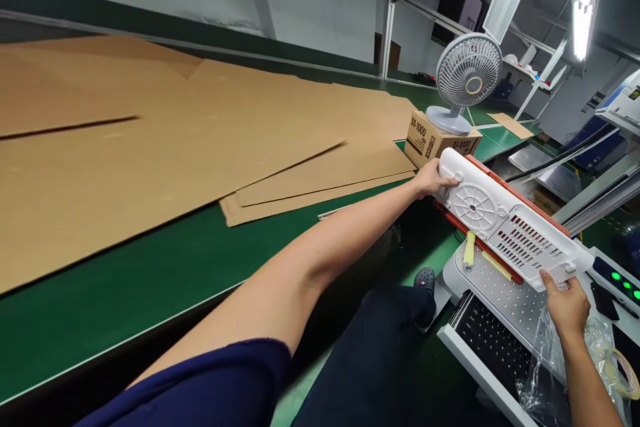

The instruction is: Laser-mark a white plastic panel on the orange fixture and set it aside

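Observation:
A long white plastic appliance (505,223) with an orange underside, a round grille and red vent slots is held tilted in the air at the right. My left hand (433,179) grips its far rounded end. My right hand (565,307) holds its near end, above a perforated white platform (515,293). A clear plastic bag (550,360) lies under my right wrist.
Large flat cardboard sheets (175,140) cover the green conveyor belt (125,287) on the left. A small white fan (467,77) stands on a brown carton (430,137) marked M-1000. A black keyboard (495,347) and a panel with green lights (623,280) sit at the right.

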`<control>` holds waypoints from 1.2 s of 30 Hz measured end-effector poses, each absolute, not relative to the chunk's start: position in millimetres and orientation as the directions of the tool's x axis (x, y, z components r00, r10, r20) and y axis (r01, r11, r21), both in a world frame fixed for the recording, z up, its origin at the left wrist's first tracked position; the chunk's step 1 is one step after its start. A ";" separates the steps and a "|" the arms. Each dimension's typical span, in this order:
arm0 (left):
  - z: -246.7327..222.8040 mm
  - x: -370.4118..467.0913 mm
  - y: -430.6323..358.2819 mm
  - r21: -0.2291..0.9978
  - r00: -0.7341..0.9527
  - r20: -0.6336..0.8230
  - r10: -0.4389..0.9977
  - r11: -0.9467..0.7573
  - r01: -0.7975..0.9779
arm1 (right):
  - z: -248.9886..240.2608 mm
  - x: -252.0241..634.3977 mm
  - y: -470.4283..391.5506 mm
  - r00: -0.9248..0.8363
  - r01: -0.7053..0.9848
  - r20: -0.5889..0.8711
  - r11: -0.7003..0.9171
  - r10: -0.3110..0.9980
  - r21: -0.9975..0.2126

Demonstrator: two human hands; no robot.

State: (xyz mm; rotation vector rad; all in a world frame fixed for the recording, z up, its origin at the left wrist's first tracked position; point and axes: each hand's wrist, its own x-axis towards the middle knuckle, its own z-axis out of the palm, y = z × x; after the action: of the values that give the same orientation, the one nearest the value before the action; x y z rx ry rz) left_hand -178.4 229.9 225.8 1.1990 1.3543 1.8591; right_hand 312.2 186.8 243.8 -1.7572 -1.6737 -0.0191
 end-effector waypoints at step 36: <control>202.3 -137.2 195.9 0.847 -0.541 0.190 0.819 0.142 0.512 | 258.8 310.3 175.8 0.178 0.907 0.281 -0.047 0.943 -0.418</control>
State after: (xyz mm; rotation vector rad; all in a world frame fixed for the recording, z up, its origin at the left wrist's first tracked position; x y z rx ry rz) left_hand -137.2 195.9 202.3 1.2867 2.1071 1.3565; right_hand 310.3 175.8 258.8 -1.9587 -1.7354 0.0942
